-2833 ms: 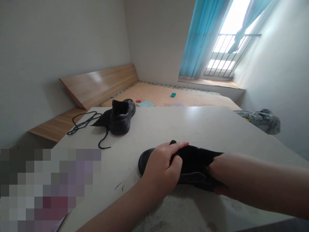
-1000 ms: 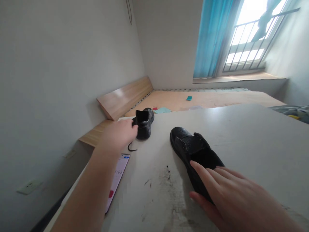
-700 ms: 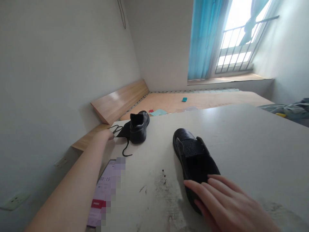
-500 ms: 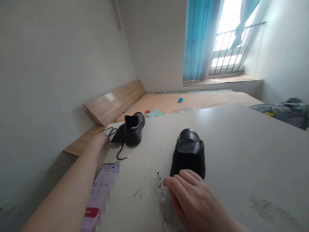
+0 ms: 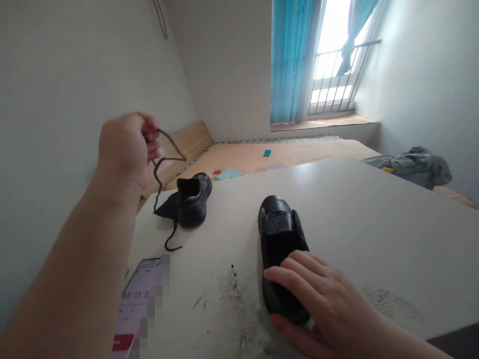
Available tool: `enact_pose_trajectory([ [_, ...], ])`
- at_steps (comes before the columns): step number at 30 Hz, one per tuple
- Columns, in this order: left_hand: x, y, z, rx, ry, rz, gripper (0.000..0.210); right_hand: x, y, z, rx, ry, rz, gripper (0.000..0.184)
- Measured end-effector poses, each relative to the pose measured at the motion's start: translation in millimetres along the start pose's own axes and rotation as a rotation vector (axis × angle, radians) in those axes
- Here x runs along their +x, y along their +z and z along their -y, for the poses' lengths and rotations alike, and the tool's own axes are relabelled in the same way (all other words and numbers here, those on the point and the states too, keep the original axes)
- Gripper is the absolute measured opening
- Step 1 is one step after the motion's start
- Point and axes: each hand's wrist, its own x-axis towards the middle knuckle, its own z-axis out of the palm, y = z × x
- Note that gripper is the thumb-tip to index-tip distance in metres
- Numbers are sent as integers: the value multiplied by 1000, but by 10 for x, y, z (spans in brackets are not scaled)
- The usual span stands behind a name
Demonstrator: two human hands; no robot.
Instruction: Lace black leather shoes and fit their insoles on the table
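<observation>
My left hand (image 5: 129, 149) is raised above the table's far left side, fingers closed on a dark shoelace (image 5: 160, 174). The lace hangs in a loop and runs down to the pointed black flap of a black shoe (image 5: 192, 202) standing on the table. Another lace end trails from that flap onto the tabletop. In front of me a second black shoe (image 5: 279, 224) lies with its toe pointing away and its opening up. My right hand (image 5: 318, 294) grips its heel end, thumb at the near edge and fingers over the opening.
The white table (image 5: 337, 214) has dark smudges and crumbs near its front. A phone (image 5: 136, 299) showing a timer lies at the left, partly behind my forearm. Beyond are a wooden bed board (image 5: 310, 149), a blue curtain (image 5: 290, 65) and a heap of cloth (image 5: 415, 164).
My left hand has risen from beside the left shoe, pulling the lace up with it. My right hand has spread around the near shoe's heel. The view has shifted slightly to the right.
</observation>
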Motion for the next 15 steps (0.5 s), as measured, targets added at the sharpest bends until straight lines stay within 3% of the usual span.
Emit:
enact_pose_trajectory([
  [2, -156, 223, -390, -286, 111, 80, 35, 30, -132, -61, 12, 83, -52, 47],
  [5, -451, 606, -788, -361, 278, 461, 35, 201, -367, -189, 152, 242, -256, 77],
  [7, -621, 849, -868, -254, 277, 688, 29, 384, -526, -291, 379, 318, -366, 82],
  [8, -685, 956, -852, -211, 247, 749, 27, 481, -599, -344, 516, 357, -377, 74],
  [10, -772, 1121, -728, -169, 162, 759, 28, 654, -715, -462, 804, 446, -377, 52],
  [13, -831, 1202, -409, -274, -2, 651, 27, 816, -812, -714, 1155, 463, -297, 54],
  [15, -862, 1148, -190, -394, -186, 470, 28, 864, -833, -953, 1265, 500, -272, 49],
])
